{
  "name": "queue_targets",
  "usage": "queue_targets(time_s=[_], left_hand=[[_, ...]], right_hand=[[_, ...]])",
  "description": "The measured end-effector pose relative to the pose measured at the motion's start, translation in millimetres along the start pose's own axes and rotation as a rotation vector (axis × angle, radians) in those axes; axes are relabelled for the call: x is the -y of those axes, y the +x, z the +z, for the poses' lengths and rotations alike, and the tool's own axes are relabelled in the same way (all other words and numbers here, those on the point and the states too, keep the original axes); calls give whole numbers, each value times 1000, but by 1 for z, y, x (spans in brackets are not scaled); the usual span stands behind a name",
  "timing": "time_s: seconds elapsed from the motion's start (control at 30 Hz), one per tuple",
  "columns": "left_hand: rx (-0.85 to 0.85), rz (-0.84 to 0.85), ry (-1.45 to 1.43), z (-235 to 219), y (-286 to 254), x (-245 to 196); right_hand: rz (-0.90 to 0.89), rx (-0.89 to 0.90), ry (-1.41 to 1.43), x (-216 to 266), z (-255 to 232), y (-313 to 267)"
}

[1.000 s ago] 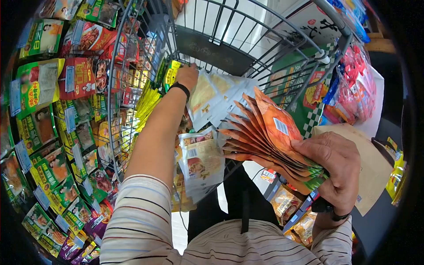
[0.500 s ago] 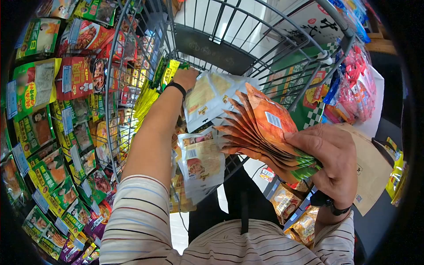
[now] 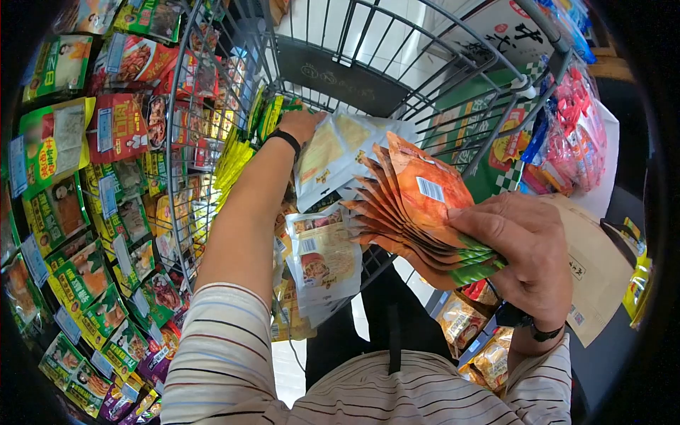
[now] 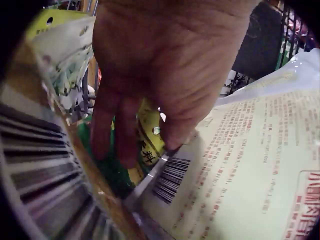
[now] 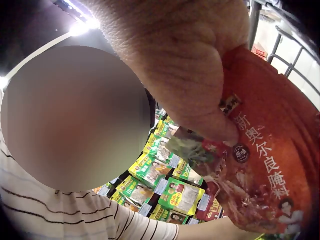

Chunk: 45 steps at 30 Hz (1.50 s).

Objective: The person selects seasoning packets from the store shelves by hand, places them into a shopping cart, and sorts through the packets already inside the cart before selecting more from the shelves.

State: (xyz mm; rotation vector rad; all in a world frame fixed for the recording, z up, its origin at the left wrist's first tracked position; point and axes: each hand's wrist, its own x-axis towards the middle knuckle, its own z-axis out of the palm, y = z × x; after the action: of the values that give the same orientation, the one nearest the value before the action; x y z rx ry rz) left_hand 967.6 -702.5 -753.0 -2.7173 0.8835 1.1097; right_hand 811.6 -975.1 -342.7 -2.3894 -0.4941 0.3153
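Observation:
A fanned stack of orange marinade packets (image 3: 427, 191) is in my right hand (image 3: 528, 244), thumb over the front packet and fingers beneath. In the right wrist view the thumb lies across the front packet (image 5: 270, 165) beside its white lettering. My left hand (image 3: 303, 125) reaches down into the shopping cart (image 3: 489, 71). In the left wrist view, the left hand's fingers (image 4: 127, 135) point down onto a green and yellow packet (image 4: 149, 131). Its thumb is apart from them, at the edge of a pale packet (image 4: 240, 165) with a barcode.
Pale food packets (image 3: 326, 258) hang at the cart's near side. Yellow-green packets (image 3: 234, 166) line its left side. Shelves of hanging packets (image 3: 60, 134) stand at the left. On the right are a bag of pink items (image 3: 574, 134) and a brown paper bag (image 3: 588, 262).
The right hand and its orange packets have shifted slightly left. The left hand stays in the cart, while the yellow packet beside it has tipped and now shows less of its front.

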Motion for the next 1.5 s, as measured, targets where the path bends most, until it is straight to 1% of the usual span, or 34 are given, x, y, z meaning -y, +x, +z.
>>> queue_targets(time_s=[0.07,0.17,0.27,0.3,0.37,0.57,0.67,0.77,0.87,0.97,1.07,1.17,1.27,1.37,1.47,1.5], left_hand=[[14,37,6,0,1,2],[61,52,5,-18,-12,-6],[-39,62,46,-4,-15,0],[-48,56,34,-4,-16,-1],[-68,39,8,-3,-21,-1],[-77,38,-77,18,-15,15],[-102,-6,-84,16,-17,15],[-76,-63,-123,15,-15,19],[-176,24,-50,6,-29,20],[-136,-23,-82,-4,-35,17],[-132,-101,-133,-20,-47,4],[-106,-147,-164,-15,-38,4],[-90,-71,-9,10,-20,14],[-133,-51,-55,-14,-39,4],[-64,42,24,-19,-46,3],[-65,-19,-34,-16,-45,2]], right_hand=[[-4,-4,-7,-1,1,0],[2,5,-15,-2,3,-1],[-4,45,-8,-8,3,-6],[-6,61,-3,-10,3,-9],[-7,6,-12,-9,6,-9],[-39,-41,-11,-10,9,-8],[-52,-29,-13,-12,12,-8],[-53,-9,-16,-12,13,-7],[-49,-15,-19,-10,16,-7],[-46,-9,-17,-10,19,-6],[-50,-5,-16,-10,22,-5],[-54,4,-26,-8,21,-3],[-61,18,-22,-8,20,-1],[-65,35,-13,-7,21,2],[-75,11,-24,-7,26,5],[-79,-2,-30,-7,27,5]])
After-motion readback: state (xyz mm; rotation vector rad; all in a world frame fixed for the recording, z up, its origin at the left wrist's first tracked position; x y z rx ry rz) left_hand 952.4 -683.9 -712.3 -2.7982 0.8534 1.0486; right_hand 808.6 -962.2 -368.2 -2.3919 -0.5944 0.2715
